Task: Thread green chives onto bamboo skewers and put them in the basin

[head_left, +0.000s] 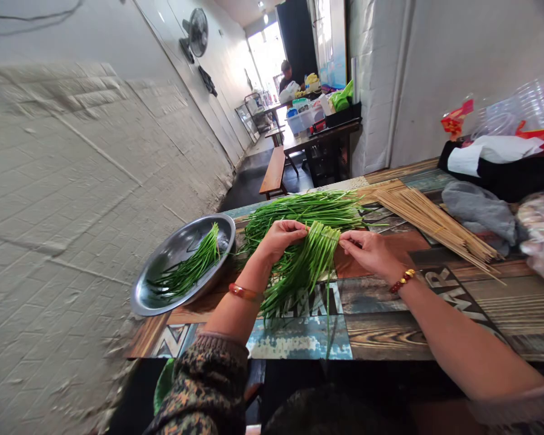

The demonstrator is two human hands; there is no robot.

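Mid-table, above the patterned tabletop (381,338), I've got both hands on 1 green bunch (315,257). Left hand (281,238): thumb and forefinger pinching the bunch's left edge near the pale cut ends. Right hand (369,249): same pinch at the right edge, wrist angled in. A thin line seems to cross the pale ends between the 2 pinches; too fine to tell if it's a stick.

Bunch sits in front of the main green pile (306,208), pale ends up and away from me, leafy ends fanned toward the near table edge, 1 or more loose tips drooping over it.

For this hold I'd want: both pinches level, light pressure (thin stalks probably bruise or split if squeezed), cut ends flush, stalks side by side in 1 flat row. Likely trouble: outer stalks slipping out at the edges, or tails snagging in the pile behind. I'd work with 2 fingers per side and leave the leafy ends slack.

Metal basin (172,257) left of the pile, with a smaller green bundle (190,272) lying inside. Thin wooden sticks (435,226) fanned on the right, past my right hand, apart from it.
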